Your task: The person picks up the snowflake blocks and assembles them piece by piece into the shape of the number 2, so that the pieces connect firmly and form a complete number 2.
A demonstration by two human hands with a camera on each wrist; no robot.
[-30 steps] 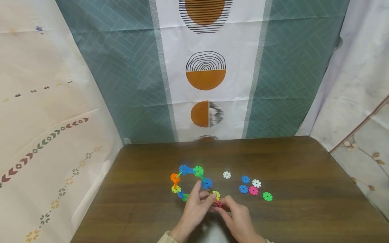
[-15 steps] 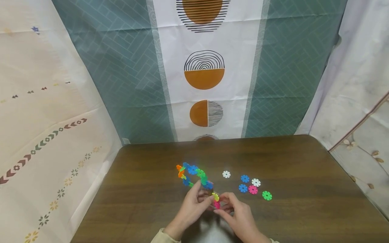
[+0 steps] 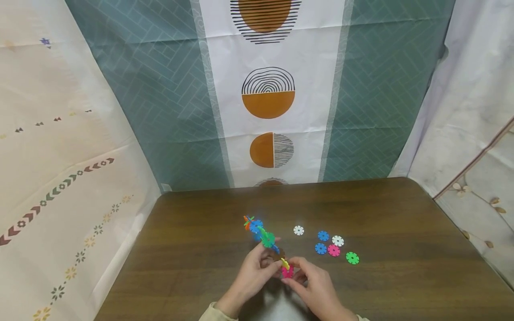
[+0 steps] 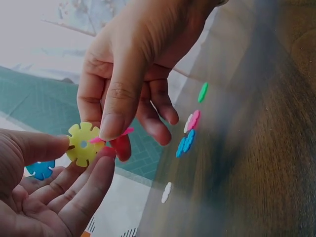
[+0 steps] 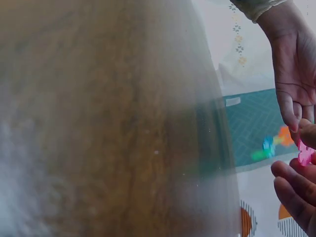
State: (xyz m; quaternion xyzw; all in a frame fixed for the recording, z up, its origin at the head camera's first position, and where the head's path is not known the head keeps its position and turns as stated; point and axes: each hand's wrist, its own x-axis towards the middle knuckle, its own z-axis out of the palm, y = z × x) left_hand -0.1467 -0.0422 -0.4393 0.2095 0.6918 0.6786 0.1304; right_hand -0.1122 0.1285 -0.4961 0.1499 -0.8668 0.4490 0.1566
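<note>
Wooden table [image 3: 401, 267], both hands pinching disc chain [image 3: 265, 238]

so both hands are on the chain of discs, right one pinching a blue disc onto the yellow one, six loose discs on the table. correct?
Not quite: the right hand pinches a pink disc, not blue, against the yellow disc held by the left hand; the left wrist view shows it. Six loose discs, yes.
</note>
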